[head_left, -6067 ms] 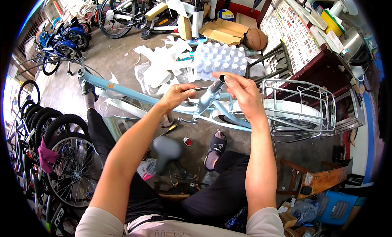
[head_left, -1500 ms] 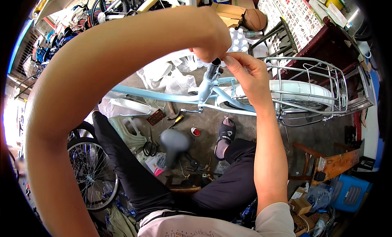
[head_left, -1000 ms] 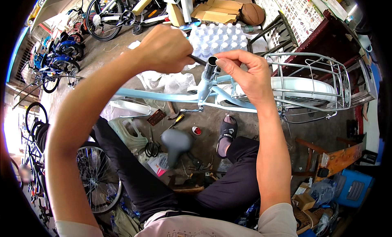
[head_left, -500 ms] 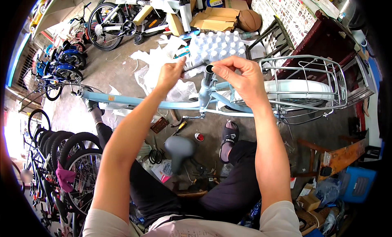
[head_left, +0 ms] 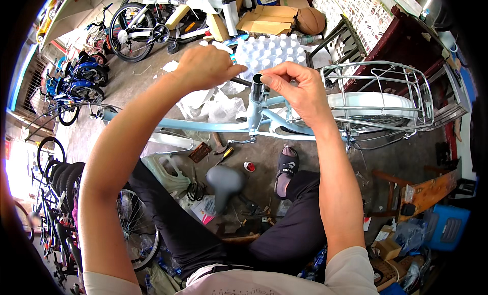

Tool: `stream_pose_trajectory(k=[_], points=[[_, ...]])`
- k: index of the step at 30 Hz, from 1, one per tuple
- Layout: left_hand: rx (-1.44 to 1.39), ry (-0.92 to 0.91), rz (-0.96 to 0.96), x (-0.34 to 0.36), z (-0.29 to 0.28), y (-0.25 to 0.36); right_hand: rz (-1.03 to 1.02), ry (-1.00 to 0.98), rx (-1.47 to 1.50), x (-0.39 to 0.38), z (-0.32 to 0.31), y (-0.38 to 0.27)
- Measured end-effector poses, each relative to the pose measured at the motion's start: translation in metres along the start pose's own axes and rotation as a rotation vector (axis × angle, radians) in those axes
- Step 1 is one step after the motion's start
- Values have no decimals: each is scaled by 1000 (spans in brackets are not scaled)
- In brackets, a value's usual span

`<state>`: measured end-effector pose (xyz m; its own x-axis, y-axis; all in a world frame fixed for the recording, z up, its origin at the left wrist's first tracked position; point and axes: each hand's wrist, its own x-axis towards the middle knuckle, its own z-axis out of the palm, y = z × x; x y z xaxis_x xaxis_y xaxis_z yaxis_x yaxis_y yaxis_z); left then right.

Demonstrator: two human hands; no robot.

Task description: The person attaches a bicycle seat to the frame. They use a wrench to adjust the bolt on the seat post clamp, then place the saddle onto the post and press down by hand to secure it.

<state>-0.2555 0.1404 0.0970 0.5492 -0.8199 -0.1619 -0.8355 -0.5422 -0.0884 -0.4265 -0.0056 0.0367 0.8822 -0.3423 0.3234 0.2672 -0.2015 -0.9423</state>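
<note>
A light-blue bicycle frame [head_left: 203, 129] stretches across in front of me, with an open upright seat tube [head_left: 257, 86] at its middle. At that tube's rim, my right hand [head_left: 301, 89] has thumb and forefinger pinched together; whatever is between them is too small to make out. My left hand [head_left: 208, 67] is up to the left of the tube, its fingers curled and the thumb pointing right. Between that hand and the tube shows a short dark bar [head_left: 240, 82], and I cannot tell whether the hand grips it. A white-tyred wheel [head_left: 373, 106] sits under a wire rear rack [head_left: 381, 71].
On the floor between my legs lie a grey saddle [head_left: 225, 183], a screwdriver [head_left: 227, 153], a hammer [head_left: 219, 144] and a small red-and-white tin [head_left: 249, 166]. Shrink-wrapped bottles [head_left: 269, 53] stand beyond the frame. Several bicycles [head_left: 66, 183] line the left side, and a blue box [head_left: 447, 226] sits at the right.
My left hand has risen and swung left, its elbow moving outward, and its back now faces up more. My right hand stays pinched at the tube's rim.
</note>
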Motion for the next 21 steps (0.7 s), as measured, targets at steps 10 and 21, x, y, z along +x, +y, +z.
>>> stream_pose_trajectory(k=[10,21], points=[[-53,80,-68,-2,24,19,8,21,-12,-2,-3,0],[-1115,354,-117,31,180,-1,-6,9,21,4,2,3]])
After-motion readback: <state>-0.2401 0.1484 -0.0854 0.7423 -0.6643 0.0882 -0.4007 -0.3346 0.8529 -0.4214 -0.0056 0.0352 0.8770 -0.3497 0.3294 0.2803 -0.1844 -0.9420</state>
